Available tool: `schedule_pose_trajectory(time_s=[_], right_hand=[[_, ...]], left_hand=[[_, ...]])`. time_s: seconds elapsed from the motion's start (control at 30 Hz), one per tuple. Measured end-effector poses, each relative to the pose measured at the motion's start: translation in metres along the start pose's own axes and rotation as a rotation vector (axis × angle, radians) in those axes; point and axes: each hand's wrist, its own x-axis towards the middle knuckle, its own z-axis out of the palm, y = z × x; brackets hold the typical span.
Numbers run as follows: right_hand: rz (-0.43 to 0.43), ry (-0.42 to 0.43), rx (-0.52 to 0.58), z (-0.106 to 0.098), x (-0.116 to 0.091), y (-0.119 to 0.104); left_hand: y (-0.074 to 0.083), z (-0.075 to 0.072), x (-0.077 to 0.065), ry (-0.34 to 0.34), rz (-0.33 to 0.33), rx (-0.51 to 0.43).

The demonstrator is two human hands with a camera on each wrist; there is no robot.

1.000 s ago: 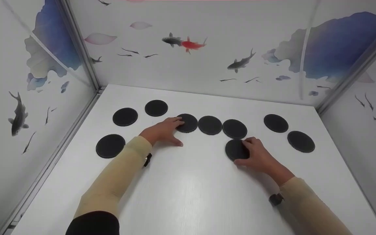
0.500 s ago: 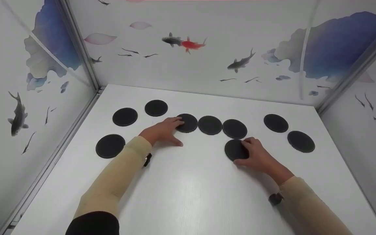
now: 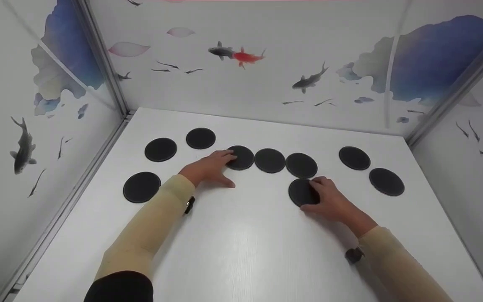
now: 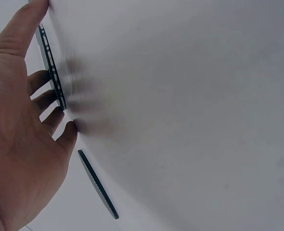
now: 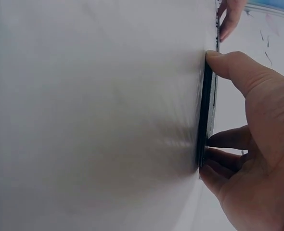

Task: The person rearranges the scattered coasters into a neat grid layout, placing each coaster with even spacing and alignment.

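My right hand grips a round black coaster by its edges, thumb at the near side and fingers at the far side. This coaster lies on the white table, just below the right end of a row of three. My left hand rests its fingertips on the left coaster of that row, its thumb spread apart on the table. The row's middle coaster and right coaster lie edge to edge. In the right wrist view, thumb and fingers span the gripped coaster, seen nearly edge-on.
Three more coasters lie at the left: one near the forearm, one farther back and one at the back. Two others lie at the right. White panels with painted fish enclose the table on three sides.
The coaster in my right hand has shifted very slightly left. Both hands otherwise stay in place, and the other coasters have not moved.
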Motion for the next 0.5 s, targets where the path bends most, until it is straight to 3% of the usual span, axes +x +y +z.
schedule_pose_trajectory(time_s=[0.5], right_hand=[[0.031,-0.019,0.041,-0.0019,-0.0007,-0.0003]], left_hand=[[-0.001,0.0008,0.0008,0.008,-0.008,0.008]])
